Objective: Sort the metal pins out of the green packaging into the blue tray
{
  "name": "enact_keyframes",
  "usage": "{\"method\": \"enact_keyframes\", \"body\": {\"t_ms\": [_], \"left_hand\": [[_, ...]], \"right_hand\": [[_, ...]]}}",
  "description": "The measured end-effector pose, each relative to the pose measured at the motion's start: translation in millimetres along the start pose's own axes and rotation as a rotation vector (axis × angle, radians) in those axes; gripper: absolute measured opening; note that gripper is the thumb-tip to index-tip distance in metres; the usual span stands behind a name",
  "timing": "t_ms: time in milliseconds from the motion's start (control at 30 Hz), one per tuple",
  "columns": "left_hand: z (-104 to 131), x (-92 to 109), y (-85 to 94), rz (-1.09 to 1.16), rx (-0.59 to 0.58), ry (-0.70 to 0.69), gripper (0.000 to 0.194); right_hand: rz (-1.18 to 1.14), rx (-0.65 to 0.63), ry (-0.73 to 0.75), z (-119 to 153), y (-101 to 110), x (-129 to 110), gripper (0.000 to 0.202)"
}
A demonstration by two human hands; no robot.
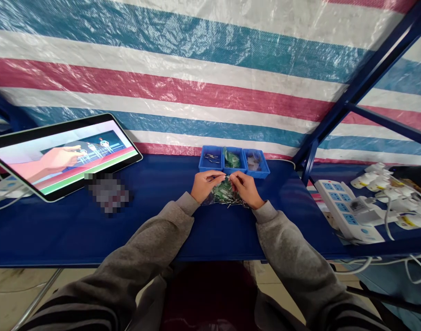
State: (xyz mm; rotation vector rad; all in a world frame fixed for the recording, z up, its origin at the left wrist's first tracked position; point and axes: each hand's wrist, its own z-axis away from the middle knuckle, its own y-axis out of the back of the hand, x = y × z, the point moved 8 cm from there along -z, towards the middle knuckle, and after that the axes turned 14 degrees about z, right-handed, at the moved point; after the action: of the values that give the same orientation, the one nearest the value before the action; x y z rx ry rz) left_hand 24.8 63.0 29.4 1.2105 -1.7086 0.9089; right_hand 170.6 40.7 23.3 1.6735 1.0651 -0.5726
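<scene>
My left hand (205, 184) and my right hand (247, 187) meet fingertip to fingertip over the blue table (155, 220). Both are pinched closed on a tiny piece between them, too small to name. Beneath them lies a clear plastic bag (217, 193) with a heap of thin metal pins (233, 200) and some green material. Just beyond the hands stand three joined blue bins. The left bin (205, 168) holds a few metal pins, the middle one a green bag (231, 158), and the right one a clear bag (253, 161) of small greyish pieces.
A tablet (76, 154) showing a cartoon leans at the left, with a pixelated patch (110, 193) beside it. At the right are a power strip (348, 211), several white bottle-like items (386, 184) and cables. A blue metal frame (348, 103) and striped sheeting (196, 92) stand behind.
</scene>
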Motion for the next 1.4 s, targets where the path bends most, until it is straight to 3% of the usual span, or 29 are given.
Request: {"method": "enact_keyframes", "body": {"t_ms": [167, 367, 500, 600, 700, 800, 933, 1067, 1200, 1400], "left_hand": [[-2, 1, 3.7, 0.063, 0.036, 0.002, 0.035], [-3, -9, -6.7, 0.305, -0.070, 0.108, 0.039], [-5, -11, -3.2, 0.301, -0.046, 0.090, 0.039], [-6, -9, 1.8, 0.203, -0.032, 0.044, 0.035], [-5, -3, 2.2, -0.044, -0.068, -0.017, 0.031], [-2, 6, -3.1, -0.324, -0.129, -0.123, 0.037], [2, 13, -12.4, -0.479, -0.221, -0.234, 0.044], [1, 16, -6.4, -0.410, -0.160, -0.222, 0.038], [1, 15, 1.5, -0.281, -0.071, -0.152, 0.034], [3, 7, -2.9, -0.128, -0.090, -0.042, 0.032]], "right_hand": [[0.023, 0.023, -0.041, -1, 2, 5, 0.040], [0.037, 0.086, -0.044, -2, 9, 8, 0.040], [0.043, 0.092, -0.043, -2, 10, 7, 0.040], [0.049, 0.095, -0.039, -2, 11, 7, 0.039], [0.056, 0.092, -0.034, -2, 11, 6, 0.039], [0.059, 0.094, -0.034, -2, 11, 7, 0.039], [0.066, 0.133, -0.035, -2, 16, 6, 0.038], [0.075, 0.168, -0.043, -1, 22, 6, 0.037], [0.026, 0.087, 0.004, -1, 14, 3, 0.031], [0.073, -0.015, 0.086, -1, -2, 1, 0.030]]}}
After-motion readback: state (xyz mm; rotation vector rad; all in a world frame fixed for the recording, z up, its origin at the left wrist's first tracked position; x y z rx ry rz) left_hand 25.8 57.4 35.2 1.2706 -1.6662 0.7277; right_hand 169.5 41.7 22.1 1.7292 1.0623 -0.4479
